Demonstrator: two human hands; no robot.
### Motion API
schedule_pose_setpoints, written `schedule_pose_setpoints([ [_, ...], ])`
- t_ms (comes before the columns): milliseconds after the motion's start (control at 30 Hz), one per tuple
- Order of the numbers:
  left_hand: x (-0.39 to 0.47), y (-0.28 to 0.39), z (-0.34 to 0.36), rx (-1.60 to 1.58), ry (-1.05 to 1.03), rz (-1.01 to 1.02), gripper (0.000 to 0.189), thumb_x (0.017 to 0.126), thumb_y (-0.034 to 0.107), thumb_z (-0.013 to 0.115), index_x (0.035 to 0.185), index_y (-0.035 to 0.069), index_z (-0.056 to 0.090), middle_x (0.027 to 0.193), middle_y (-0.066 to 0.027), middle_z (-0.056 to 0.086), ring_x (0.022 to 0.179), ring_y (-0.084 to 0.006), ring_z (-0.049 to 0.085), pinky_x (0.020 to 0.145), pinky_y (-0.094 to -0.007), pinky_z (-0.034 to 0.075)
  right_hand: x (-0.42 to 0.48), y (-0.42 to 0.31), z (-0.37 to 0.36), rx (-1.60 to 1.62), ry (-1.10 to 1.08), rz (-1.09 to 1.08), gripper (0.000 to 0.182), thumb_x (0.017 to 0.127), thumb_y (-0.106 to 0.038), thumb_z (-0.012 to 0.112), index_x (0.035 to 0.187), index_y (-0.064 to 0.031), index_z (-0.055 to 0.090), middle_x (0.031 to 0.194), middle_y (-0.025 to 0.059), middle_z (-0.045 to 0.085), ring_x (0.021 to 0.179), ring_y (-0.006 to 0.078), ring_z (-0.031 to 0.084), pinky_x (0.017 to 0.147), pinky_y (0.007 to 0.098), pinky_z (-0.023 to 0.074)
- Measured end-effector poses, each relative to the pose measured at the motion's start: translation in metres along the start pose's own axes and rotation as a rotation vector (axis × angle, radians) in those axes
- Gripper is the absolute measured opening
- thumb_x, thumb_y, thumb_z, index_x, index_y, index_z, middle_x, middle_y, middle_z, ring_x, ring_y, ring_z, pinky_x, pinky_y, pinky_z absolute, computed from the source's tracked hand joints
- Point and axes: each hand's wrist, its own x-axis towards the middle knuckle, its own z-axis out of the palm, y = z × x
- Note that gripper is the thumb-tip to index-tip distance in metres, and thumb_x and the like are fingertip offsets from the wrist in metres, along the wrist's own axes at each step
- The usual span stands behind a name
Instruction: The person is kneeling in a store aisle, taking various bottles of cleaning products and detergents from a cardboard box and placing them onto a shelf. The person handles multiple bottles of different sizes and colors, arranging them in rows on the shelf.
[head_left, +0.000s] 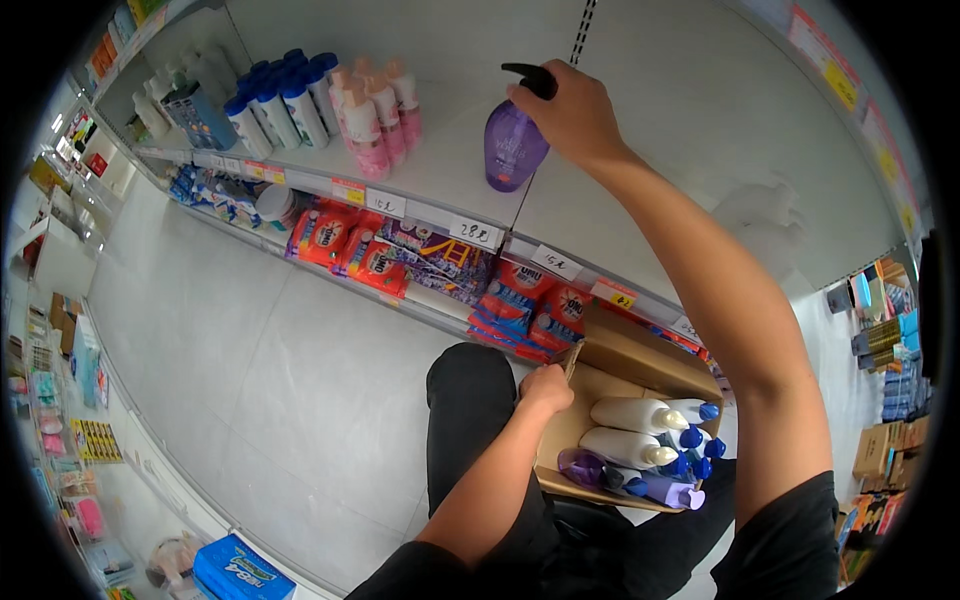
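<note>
My right hand (574, 112) grips the black pump top of a purple pump bottle (514, 146), which is upright at the shelf board (457, 150); whether its base touches the board is hard to tell. Below, my left hand (546, 390) holds the edge of an open cardboard box (559, 442) resting by my legs. Inside the box lie several bottles: white pump bottles (626, 414), some with blue caps, a dark purple bottle (580, 466) and a lilac bottle (667, 491). Left of the purple bottle on the shelf stand pink-and-white bottles (367, 135).
White bottles with blue caps (302, 109) and a blue box (199, 116) stand farther left on the shelf. Red OMO detergent bags (375, 259) fill the lower shelf, under a price-label rail (420, 214). A blue package (244, 571) lies at lower left.
</note>
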Motion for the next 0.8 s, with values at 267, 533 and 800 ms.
schedule_pose_setpoints([
  [267, 0.000, 0.008, 0.001, 0.016, 0.035, -0.027, 0.031, 0.076, 0.013, 0.060, 0.102, -0.002, 0.069, 0.108, -0.0252, 0.067, 0.105, -0.0370, 0.065, 0.090, -0.0437, 0.052, -0.011, 0.026, 0.036, 0.022, -0.047, 0.150, 0.058, 0.078, -0.047, 0.072, 0.111, -0.0015, 0.059, 0.104, 0.0242, 0.064, 0.098, 0.0355, 0.064, 0.084, 0.0432, 0.0503],
  [533, 0.001, 0.008, 0.007, 0.053, 0.117, -0.031, 0.031, 0.076, 0.014, 0.061, 0.100, -0.004, 0.069, 0.105, -0.0270, 0.067, 0.103, -0.0394, 0.065, 0.090, -0.0448, 0.051, -0.058, 0.041, 0.033, 0.103, -0.237, 0.151, 0.080, 0.077, -0.047, 0.077, 0.134, -0.0014, 0.045, 0.120, 0.0212, 0.061, 0.113, 0.0336, 0.059, 0.094, 0.0407, 0.0465],
  [800, -0.003, 0.015, 0.007, 0.085, 0.123, -0.046, 0.030, 0.078, 0.014, 0.062, 0.102, -0.003, 0.068, 0.106, -0.0269, 0.067, 0.103, -0.0392, 0.064, 0.091, -0.0445, 0.051, -0.064, 0.036, 0.046, 0.089, -0.198, 0.334, 0.074, 0.072, -0.039, 0.082, 0.126, -0.0026, 0.047, 0.112, 0.0196, 0.066, 0.101, 0.0345, 0.066, 0.087, 0.0404, 0.0512],
])
